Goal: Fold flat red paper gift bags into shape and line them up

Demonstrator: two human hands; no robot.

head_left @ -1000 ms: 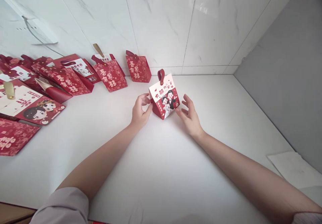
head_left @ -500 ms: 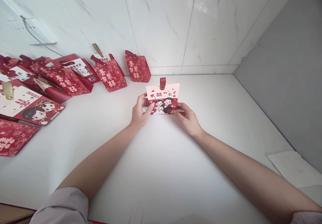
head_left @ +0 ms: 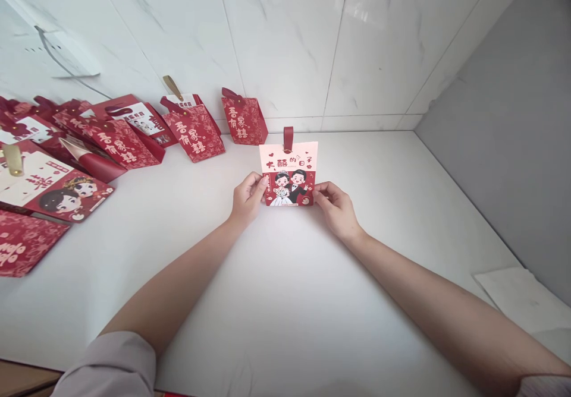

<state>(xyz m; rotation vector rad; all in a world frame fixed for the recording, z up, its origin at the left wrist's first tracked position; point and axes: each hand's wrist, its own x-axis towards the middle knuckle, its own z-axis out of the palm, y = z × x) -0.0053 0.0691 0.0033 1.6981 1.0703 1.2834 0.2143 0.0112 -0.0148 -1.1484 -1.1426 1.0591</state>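
Red-and-pink box (head_left: pixel 291 158), one, with red strap (head_left: pixel 288 139) at 12 o'clock and printed cartoon couple (head_left: pixel 289 190).
Stood upright at centre of view, over the white counter (head_left: pixel 285 302); contact with it could not be told. Left hand (head_left: pixel 247 199): grip pinched the box's 9 o'clock edge, thumb in front. Right hand (head_left: pixel 338 211): grip pinched the edge near 4 o'clock. Outward: single red box (head_left: pixel 244 121) at 10 to 11 o'clock; crowded strapped boxes (head_left: pixel 196 135) toward 9 and 10; marbled wall (head_left: pixel 285 40) at 12; pale sheet (head_left: pixel 521 296) at 4.
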